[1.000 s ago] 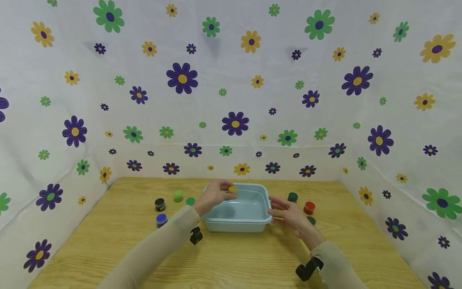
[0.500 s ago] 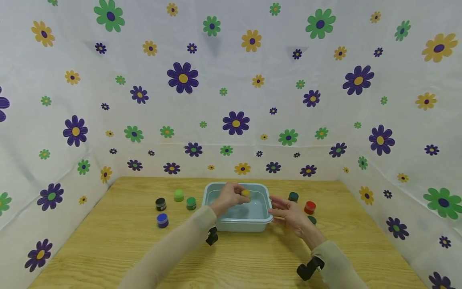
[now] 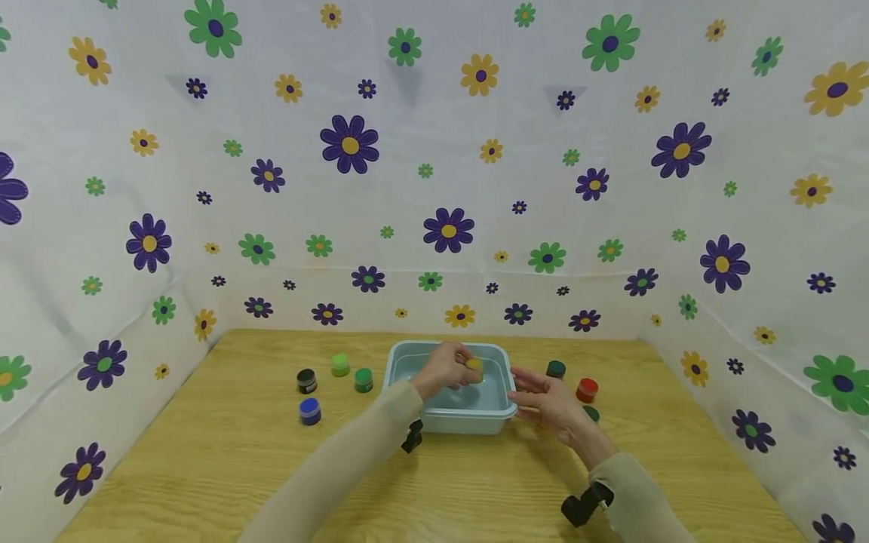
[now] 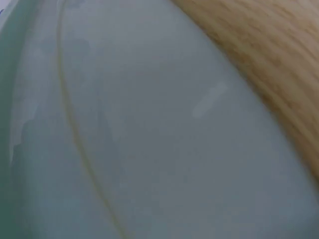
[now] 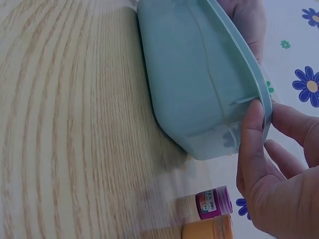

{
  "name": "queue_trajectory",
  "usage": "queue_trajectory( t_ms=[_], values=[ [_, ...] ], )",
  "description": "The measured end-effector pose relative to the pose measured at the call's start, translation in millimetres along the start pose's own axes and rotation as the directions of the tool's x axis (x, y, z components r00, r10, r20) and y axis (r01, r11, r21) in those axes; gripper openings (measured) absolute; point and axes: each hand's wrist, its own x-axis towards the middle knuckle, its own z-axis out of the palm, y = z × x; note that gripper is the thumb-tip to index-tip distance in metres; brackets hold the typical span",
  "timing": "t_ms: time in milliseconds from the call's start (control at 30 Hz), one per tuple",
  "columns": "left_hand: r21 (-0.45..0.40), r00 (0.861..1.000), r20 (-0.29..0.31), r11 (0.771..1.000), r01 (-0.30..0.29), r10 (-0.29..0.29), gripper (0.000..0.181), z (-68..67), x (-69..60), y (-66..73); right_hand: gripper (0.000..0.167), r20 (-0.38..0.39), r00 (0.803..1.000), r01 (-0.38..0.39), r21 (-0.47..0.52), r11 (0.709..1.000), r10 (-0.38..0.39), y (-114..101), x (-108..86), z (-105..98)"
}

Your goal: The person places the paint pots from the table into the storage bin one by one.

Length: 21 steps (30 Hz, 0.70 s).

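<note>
My left hand (image 3: 444,369) pinches a small yellow-lidded paint jar (image 3: 474,366) over the inside of a light blue plastic basin (image 3: 468,422). The left wrist view is filled by the blurred basin wall (image 4: 164,124); neither hand nor jar appears there. At the basin's right corner, my right hand (image 3: 551,407) grips the rim. The right wrist view shows that hand (image 5: 279,174) with its thumb against the outer wall and a finger over the rim (image 5: 259,82). Part of the basin's floor is hidden behind my left hand.
Left of the basin stand black (image 3: 307,381), blue (image 3: 310,412), light green (image 3: 340,365) and green (image 3: 363,380) jars. Dark green (image 3: 556,369), red (image 3: 587,390) and another dark jar (image 3: 591,413) stand right. Magenta (image 5: 213,201) and orange (image 5: 207,229) jars show near the right hand.
My left hand has carried the yellow-lidded paint jar rightward and lower into the basin, uncovering the green jar on the left. The right hand has stayed on the rim.
</note>
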Motion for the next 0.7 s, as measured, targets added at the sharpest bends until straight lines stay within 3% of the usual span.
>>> queue_trajectory(
  t_ms=[267, 700],
  values=[
    [0.029, 0.997, 0.076, 1.000, -0.010, 0.007, 0.038, -0.1, 1.1, 3.4, 0.066, -0.021, 1.000, -0.001, 0.008, 1.000, 0.001, -1, -2.2, 2],
    [0.048, 0.989, 0.130, 0.996, 0.069, -0.075, 0.037, 4.0, 13.2, -2.5, 0.065, -0.007, 1.000, -0.002, 0.014, 1.000, 0.002, -1, -1.6, 1]
  ],
)
